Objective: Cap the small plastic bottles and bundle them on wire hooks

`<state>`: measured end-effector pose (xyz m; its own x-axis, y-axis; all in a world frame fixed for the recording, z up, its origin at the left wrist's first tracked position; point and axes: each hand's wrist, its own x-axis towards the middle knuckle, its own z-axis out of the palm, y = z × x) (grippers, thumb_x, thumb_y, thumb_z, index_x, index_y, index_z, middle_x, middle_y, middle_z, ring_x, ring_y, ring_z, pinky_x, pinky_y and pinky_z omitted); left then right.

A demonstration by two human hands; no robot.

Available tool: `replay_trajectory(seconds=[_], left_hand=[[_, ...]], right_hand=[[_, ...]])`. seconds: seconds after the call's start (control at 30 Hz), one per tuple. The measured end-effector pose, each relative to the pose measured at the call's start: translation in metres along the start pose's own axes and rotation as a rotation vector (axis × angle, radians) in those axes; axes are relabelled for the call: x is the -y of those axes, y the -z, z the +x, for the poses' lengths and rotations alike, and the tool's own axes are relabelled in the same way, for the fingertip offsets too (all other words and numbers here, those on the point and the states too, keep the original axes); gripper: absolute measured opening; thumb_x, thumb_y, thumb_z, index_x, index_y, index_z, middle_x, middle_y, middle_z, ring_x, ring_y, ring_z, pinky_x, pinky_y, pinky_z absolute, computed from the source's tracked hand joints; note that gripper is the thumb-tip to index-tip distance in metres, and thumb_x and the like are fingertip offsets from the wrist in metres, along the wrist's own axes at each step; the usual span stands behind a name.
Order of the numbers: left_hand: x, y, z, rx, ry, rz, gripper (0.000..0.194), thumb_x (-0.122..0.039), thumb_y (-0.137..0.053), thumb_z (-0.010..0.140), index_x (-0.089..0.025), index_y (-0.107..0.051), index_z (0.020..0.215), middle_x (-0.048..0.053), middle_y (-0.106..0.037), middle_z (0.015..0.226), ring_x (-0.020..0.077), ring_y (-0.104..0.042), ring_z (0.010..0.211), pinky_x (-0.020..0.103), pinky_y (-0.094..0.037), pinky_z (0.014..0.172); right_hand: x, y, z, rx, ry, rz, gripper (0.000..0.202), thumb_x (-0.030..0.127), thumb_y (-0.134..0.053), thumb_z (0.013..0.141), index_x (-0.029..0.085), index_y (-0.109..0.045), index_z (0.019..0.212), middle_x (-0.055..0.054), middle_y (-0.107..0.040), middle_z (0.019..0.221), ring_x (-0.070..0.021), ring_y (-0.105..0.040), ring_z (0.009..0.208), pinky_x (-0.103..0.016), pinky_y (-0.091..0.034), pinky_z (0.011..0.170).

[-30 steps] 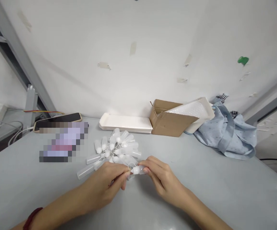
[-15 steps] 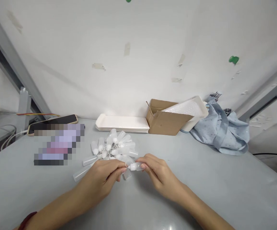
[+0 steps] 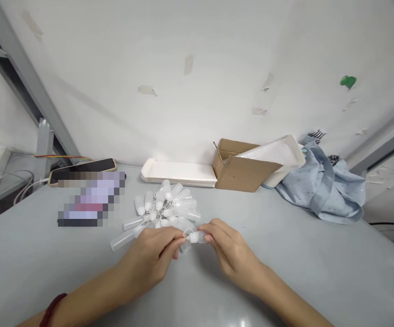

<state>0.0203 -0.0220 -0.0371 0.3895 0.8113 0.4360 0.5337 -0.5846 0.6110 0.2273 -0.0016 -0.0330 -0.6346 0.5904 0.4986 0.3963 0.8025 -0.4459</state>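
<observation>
Between thumb and fingers, my right hand (image 3: 229, 247) grips a small translucent plastic dropper bottle (image 3: 197, 237), its white neck and tip pointing left. My left hand (image 3: 159, 252) is pinched closed right at that tip; whatever lies between its fingertips is too small to make out. Just beyond my hands is a pile of similar translucent bottles (image 3: 179, 211) with white necks, lying with their tops towards the middle. Thin pale loops show among them. My left hand covers the near part of the pile.
Along the wall lie a stack of white trays (image 3: 183, 171), an open cardboard box (image 3: 244, 172) and a light blue cloth bag (image 3: 322, 186). To the left are a black phone (image 3: 84, 171) with a cable and a blurred-out device (image 3: 94, 200) on the grey table (image 3: 285, 245).
The whole view has shifted slightly, so things appear further right. Both hands keep their pinch around the bottle and its tip, with hardly any other difference.
</observation>
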Motion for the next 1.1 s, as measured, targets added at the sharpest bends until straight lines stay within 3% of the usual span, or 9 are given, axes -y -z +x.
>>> replay_trajectory(seconds=[0.13, 0.23, 0.33, 0.6, 0.8, 0.93, 1.1], left_hand=[[-0.002, 0.004, 0.006, 0.096, 0.164, -0.048, 0.028, -0.023, -0.041, 0.088, -0.018, -0.057, 0.065, -0.005, -0.054, 0.051, 0.0089, -0.041, 0.043, 0.020, -0.032, 0.047], [-0.005, 0.009, 0.012, 0.164, 0.326, -0.133, 0.020, -0.031, -0.047, 0.086, -0.018, -0.063, 0.083, -0.004, -0.059, 0.054, 0.0113, -0.048, 0.048, 0.020, -0.036, 0.048], [-0.007, 0.013, 0.014, 0.154, 0.425, -0.190, 0.023, -0.034, -0.052, 0.082, -0.017, -0.063, 0.094, -0.003, -0.061, 0.057, 0.0131, -0.053, 0.052, 0.021, -0.040, 0.050], [-0.008, 0.011, 0.012, 0.165, 0.362, -0.167, 0.025, -0.032, -0.046, 0.087, -0.018, -0.063, 0.076, -0.004, -0.056, 0.054, 0.0112, -0.050, 0.051, 0.021, -0.037, 0.050], [-0.008, 0.016, 0.014, 0.224, 0.428, -0.216, 0.028, -0.034, -0.045, 0.086, -0.017, -0.058, 0.068, -0.005, -0.049, 0.049, 0.0092, -0.042, 0.046, 0.019, -0.032, 0.045], [-0.005, 0.027, 0.017, 0.150, 0.454, -0.280, 0.029, -0.038, -0.047, 0.085, -0.018, -0.057, 0.067, -0.005, -0.050, 0.050, 0.0082, -0.039, 0.042, 0.019, -0.030, 0.041], [0.000, 0.047, 0.026, -0.109, 0.510, -0.248, 0.032, -0.041, -0.052, 0.082, -0.018, -0.053, 0.058, -0.008, -0.040, 0.041, 0.0076, -0.033, 0.038, 0.018, -0.029, 0.038]], right_hand=[[-0.002, 0.000, 0.000, -0.025, 0.043, -0.104, 0.022, 0.011, -0.034, 0.094, 0.011, -0.050, 0.108, -0.010, -0.054, 0.080, -0.0193, -0.048, 0.073, -0.030, -0.045, 0.061], [-0.005, 0.002, 0.002, -0.050, 0.026, -0.121, 0.021, 0.012, -0.034, 0.094, 0.012, -0.050, 0.108, -0.009, -0.054, 0.079, -0.0193, -0.048, 0.072, -0.030, -0.044, 0.060], [-0.006, 0.005, 0.003, -0.055, -0.010, -0.078, 0.022, 0.011, -0.034, 0.094, 0.013, -0.051, 0.108, -0.009, -0.055, 0.080, -0.0184, -0.049, 0.072, -0.029, -0.044, 0.060], [-0.006, -0.001, 0.000, -0.040, 0.063, -0.141, 0.021, 0.011, -0.035, 0.094, 0.010, -0.051, 0.108, -0.010, -0.055, 0.080, -0.0186, -0.048, 0.072, -0.029, -0.045, 0.060], [-0.005, -0.007, -0.001, -0.050, 0.113, -0.234, 0.023, 0.012, -0.034, 0.095, 0.011, -0.051, 0.110, -0.011, -0.057, 0.083, -0.0193, -0.048, 0.072, -0.030, -0.046, 0.059], [-0.005, -0.004, 0.001, -0.032, 0.020, -0.135, 0.026, 0.021, -0.037, 0.095, 0.013, -0.046, 0.118, -0.013, -0.057, 0.095, -0.0211, -0.051, 0.082, -0.034, -0.050, 0.067], [-0.009, 0.002, 0.002, -0.031, -0.119, -0.090, 0.033, 0.022, -0.043, 0.093, 0.018, -0.037, 0.126, -0.013, -0.053, 0.110, -0.0228, -0.051, 0.097, -0.040, -0.050, 0.080]])
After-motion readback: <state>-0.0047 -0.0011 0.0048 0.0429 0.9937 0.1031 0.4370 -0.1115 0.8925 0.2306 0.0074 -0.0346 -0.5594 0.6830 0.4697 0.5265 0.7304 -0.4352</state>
